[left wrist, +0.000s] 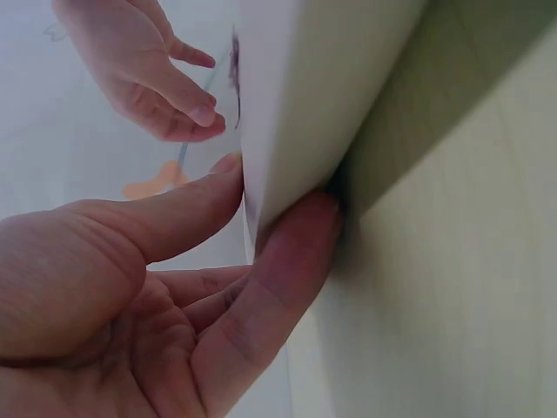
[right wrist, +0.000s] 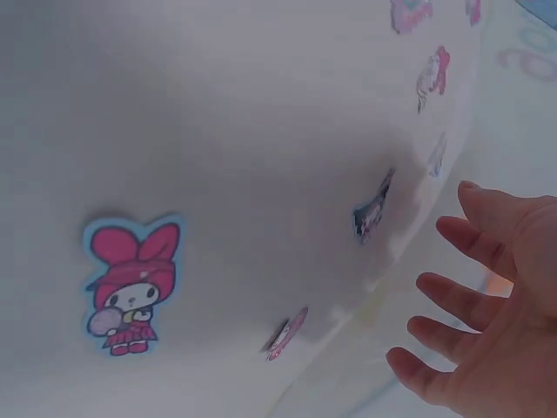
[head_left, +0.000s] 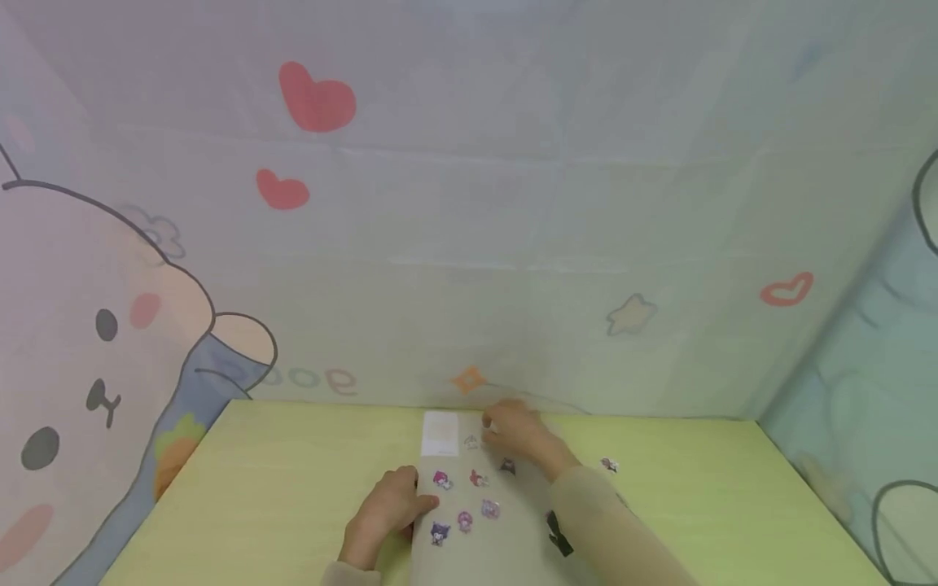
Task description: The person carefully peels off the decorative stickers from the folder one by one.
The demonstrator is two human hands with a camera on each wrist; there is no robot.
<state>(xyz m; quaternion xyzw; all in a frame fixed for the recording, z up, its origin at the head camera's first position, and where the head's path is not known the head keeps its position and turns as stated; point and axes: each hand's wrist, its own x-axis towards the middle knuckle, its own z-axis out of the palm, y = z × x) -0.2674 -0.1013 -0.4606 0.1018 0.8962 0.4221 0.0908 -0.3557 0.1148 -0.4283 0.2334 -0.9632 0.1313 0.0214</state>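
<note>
A long pale box-like object (head_left: 523, 541) lies on the table, with several cartoon stickers on its upper face. My left hand (head_left: 390, 509) grips its left edge; in the left wrist view, the thumb (left wrist: 196, 205) lies on one face and a finger (left wrist: 283, 270) reaches beneath. My right hand (head_left: 516, 431) hovers at its far end with relaxed, spread fingers (right wrist: 452, 300) and nothing visible between them. Closest to that hand are a faint sticker (head_left: 471, 443) and a dark one (head_left: 508, 466). A red-hooded rabbit sticker (right wrist: 132, 287) shows clearly in the right wrist view.
A white rectangle (head_left: 440, 433) lies at the object's far left corner. Another small sticker (head_left: 609, 465) is on the yellow table (head_left: 703, 496) to the right. Beside the right sleeve is a black piece (head_left: 559, 535). A printed cloth (head_left: 469, 212) hangs behind the table.
</note>
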